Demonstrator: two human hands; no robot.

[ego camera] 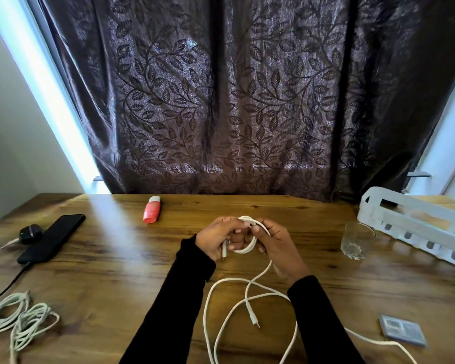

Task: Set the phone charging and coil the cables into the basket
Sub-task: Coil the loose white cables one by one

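Observation:
Over the middle of the wooden table, my left hand (pixel 216 239) and my right hand (pixel 279 248) both grip a small loop of a white cable (pixel 221 292). The rest of that cable trails in loose curves toward me, with its plug end lying free on the table. A black phone (pixel 51 239) lies at the left with a dark cable plugged into its near end. The white slotted basket (pixel 415 227) stands at the far right.
A coiled pale cable bundle (pixel 19 316) lies at the near left. A black charger (pixel 30 233) with a white lead sits beside the phone. There is a red-and-white device (pixel 152 209) at the back, a glass tumbler (pixel 357 240) near the basket, and a small grey card (pixel 402 329) at the near right.

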